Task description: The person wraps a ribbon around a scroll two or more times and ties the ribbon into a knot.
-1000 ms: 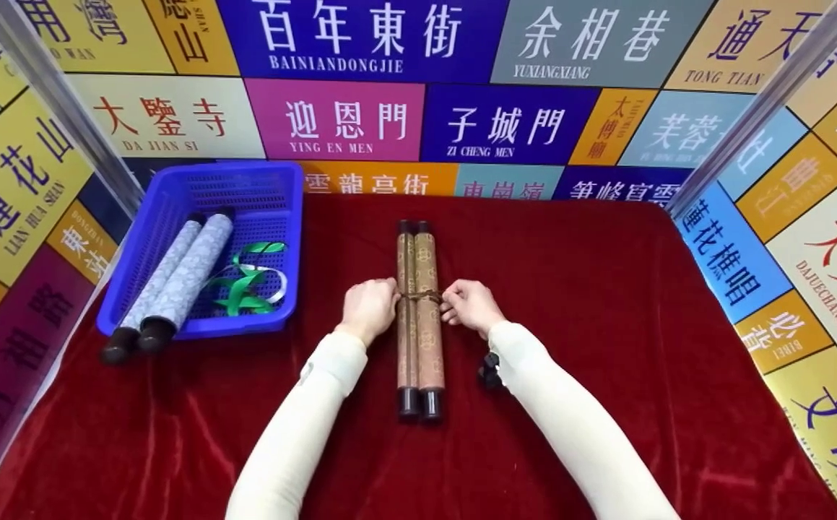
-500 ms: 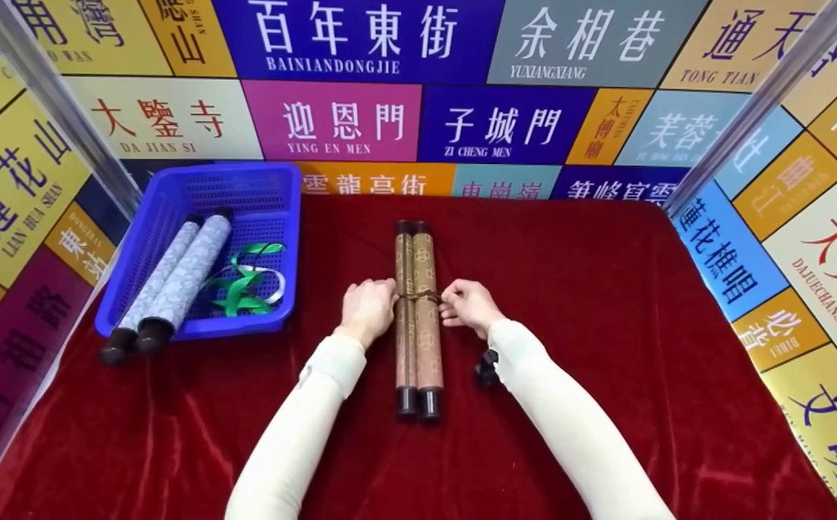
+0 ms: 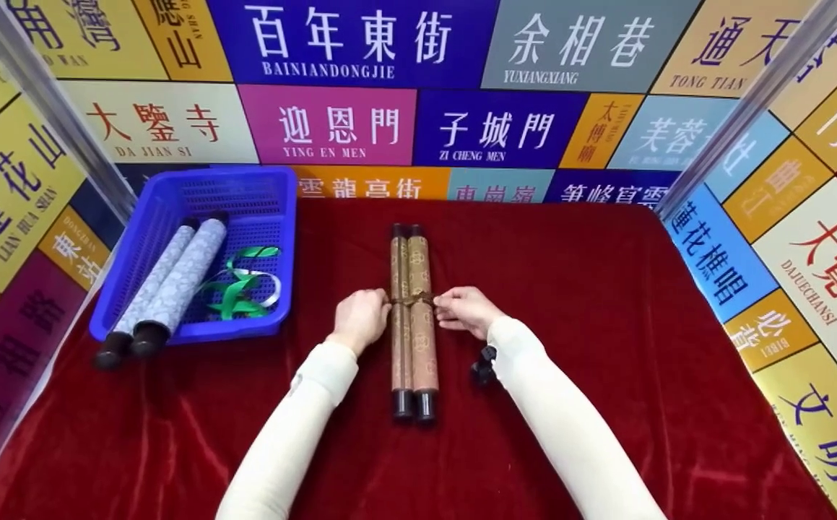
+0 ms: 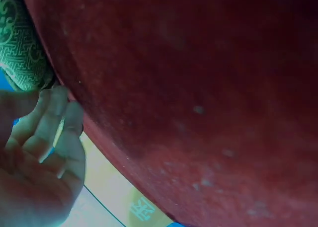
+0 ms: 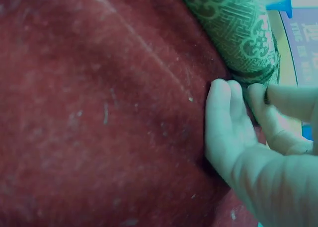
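A pair of brown-gold patterned scrolls [image 3: 422, 347] with dark end knobs lies side by side on the red velvet cloth. Around their middle runs a thin dark cord [image 3: 412, 299]. At its left side my left hand [image 3: 362, 318] pinches the cord close against the scroll. My right hand [image 3: 467, 310] pinches it from the right side, thumb against forefinger. In the right wrist view the right hand's fingertips [image 5: 218, 88] are right beside the patterned scroll [image 5: 243, 33], where the cord wraps it. The left wrist view shows the left fingertips at the scroll [image 4: 22, 43]; the cord is mostly hidden there.
At the left stands a blue plastic basket [image 3: 284, 253]. Two pale blue patterned scrolls [image 3: 185, 278] lean over its front rim, and green ribbon [image 3: 239, 296] lies inside. Panels with printed signs [image 3: 339, 126] close off the back and sides of the red-covered table [image 3: 555, 274].
The whole head view has shifted slightly to the left and down. Both hands stay at the cord, which now looks more bunched on top of the scrolls.
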`<state>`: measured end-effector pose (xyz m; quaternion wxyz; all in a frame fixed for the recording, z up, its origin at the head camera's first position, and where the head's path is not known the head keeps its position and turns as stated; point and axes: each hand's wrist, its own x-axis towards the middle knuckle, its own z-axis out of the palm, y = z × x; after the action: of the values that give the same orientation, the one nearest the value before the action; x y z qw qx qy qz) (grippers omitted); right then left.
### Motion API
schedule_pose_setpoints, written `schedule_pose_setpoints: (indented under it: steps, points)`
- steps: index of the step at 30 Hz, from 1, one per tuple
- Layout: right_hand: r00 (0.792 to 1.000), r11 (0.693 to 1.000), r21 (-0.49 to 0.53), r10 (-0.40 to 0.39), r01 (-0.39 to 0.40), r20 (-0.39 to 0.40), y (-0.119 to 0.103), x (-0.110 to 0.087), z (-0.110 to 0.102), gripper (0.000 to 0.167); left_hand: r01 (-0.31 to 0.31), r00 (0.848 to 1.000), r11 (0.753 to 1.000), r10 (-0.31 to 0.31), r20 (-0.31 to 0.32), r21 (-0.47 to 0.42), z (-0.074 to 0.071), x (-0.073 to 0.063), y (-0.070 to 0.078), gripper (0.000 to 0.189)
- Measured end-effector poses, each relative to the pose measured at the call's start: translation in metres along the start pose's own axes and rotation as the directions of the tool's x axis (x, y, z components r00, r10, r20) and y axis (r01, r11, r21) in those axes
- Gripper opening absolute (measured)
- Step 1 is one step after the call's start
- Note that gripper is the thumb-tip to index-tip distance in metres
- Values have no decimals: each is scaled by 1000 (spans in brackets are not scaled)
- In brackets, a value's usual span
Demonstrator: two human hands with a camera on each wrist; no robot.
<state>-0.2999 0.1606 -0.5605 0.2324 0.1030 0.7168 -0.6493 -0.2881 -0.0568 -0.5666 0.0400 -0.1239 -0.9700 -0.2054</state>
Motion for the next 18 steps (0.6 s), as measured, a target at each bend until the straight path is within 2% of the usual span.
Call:
schedule_pose_setpoints:
  steps: [5, 8, 10, 13, 18]
  points:
    - [1000, 1000, 23, 17, -17, 20, 0, 1, -2, 16, 76, 994, 997, -75, 82, -5, -11, -6, -3, 19]
    - [1000, 999, 33, 9, -10, 22, 1, 1, -2, 19, 115, 984, 993, -117, 135, 22, -24, -7, -4, 24]
    - [1000, 999, 36, 3, -4, 20, 2, 1, -2, 19, 137, 979, 990, -139, 146, 25, -36, -6, -5, 26]
    - [1000, 999, 38, -7, 7, 14, 3, 1, -2, 18, 160, 981, 987, -159, 115, 1, -58, -5, -7, 26]
    - [1000, 999, 34, -17, 17, 8, 5, -1, -3, 19, 179, 984, 981, -179, 5, -79, -103, -6, -12, 26]
